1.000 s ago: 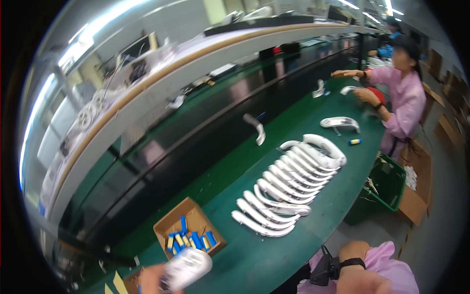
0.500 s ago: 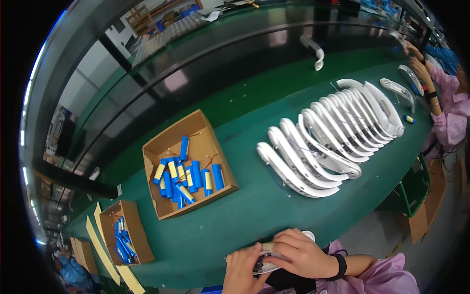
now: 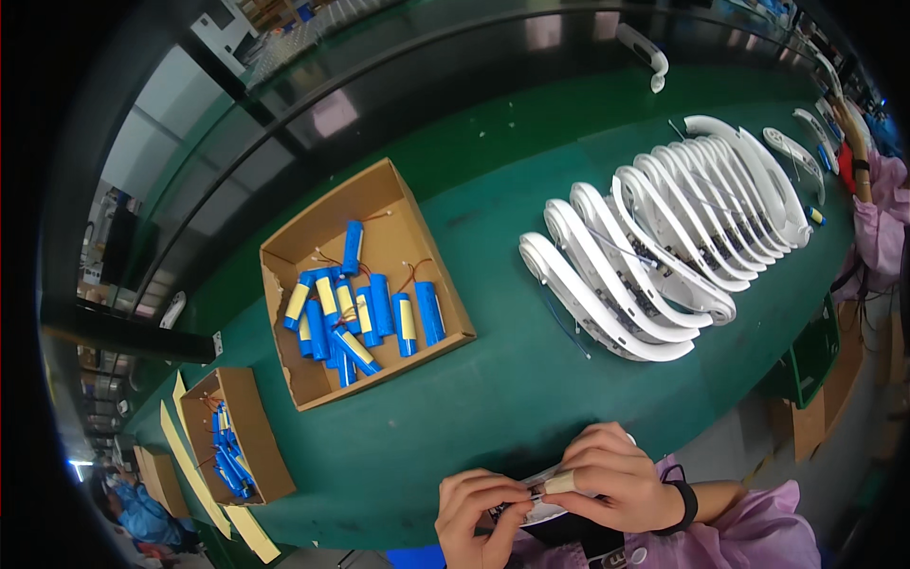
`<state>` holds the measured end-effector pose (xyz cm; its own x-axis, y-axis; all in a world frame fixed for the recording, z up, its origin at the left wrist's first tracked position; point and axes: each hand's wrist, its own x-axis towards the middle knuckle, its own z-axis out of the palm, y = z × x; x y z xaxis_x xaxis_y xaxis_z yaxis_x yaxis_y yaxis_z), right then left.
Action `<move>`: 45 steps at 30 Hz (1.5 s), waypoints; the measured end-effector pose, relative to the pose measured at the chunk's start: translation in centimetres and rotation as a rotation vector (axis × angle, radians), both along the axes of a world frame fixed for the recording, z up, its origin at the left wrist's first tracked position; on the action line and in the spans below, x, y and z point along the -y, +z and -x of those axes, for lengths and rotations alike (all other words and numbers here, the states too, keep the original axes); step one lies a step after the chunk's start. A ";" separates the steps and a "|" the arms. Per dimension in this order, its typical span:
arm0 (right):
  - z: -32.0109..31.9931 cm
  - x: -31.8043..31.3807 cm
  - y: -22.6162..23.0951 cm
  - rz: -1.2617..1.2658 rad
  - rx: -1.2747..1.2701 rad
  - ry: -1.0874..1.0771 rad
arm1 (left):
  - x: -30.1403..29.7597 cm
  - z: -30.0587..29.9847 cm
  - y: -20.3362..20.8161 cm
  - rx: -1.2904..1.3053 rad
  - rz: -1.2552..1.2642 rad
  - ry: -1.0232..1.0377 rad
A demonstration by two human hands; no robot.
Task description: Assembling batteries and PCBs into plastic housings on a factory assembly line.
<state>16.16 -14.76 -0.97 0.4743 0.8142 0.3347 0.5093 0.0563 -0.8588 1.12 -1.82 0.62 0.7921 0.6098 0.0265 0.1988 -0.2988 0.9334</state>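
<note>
At the table's near edge, both hands are closed on a white curved plastic housing [image 3: 543,513] with dark parts inside it. My left hand [image 3: 479,517] grips its left end, thumb and forefinger pinched near the middle. My right hand [image 3: 611,482] wraps the right part, its fingertips meeting the left ones over the housing. What small part lies between the fingertips is too hidden to tell. A beige wrap shows on a right finger, and a black band sits on the right wrist. Beyond the hands, a row of similar white housings [image 3: 621,299] stands on edge, with circuit boards and wires inside.
A cardboard box [image 3: 294,387] holds several blue battery packs [image 3: 380,305] with wires. A smaller box [image 3: 273,465] with more packs stands left, beside yellow strips [image 3: 194,465]. One housing [image 3: 645,52] lies far back. At right, a co-worker's arm [image 3: 858,166] reaches over more housings.
My view has shifted, so the boxes and housings sit higher in it. My left fingers have moved inward into a pinch against the right fingertips; the housing stays held.
</note>
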 end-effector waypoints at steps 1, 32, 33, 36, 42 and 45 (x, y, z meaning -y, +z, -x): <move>0.0 0.0 0.3 0.009 -0.012 -0.007 | 0.0 0.2 -0.2 -0.005 0.037 0.024; 0.5 1.1 0.0 0.139 0.046 -0.107 | -1.7 -0.8 1.4 -0.316 -0.351 -0.376; 0.5 1.1 0.1 0.145 0.045 -0.099 | -1.6 -0.7 1.4 -0.318 -0.347 -0.379; 0.2 1.0 0.4 0.169 -0.006 -0.066 | -1.6 -0.5 1.1 -0.305 -0.351 -0.363; 0.8 0.7 -0.3 0.139 0.069 -0.106 | -1.3 -0.8 1.5 -0.339 -0.385 -0.368; 1.3 0.8 -0.6 0.143 0.111 -0.122 | -1.2 -0.4 0.6 -0.248 -0.398 -0.338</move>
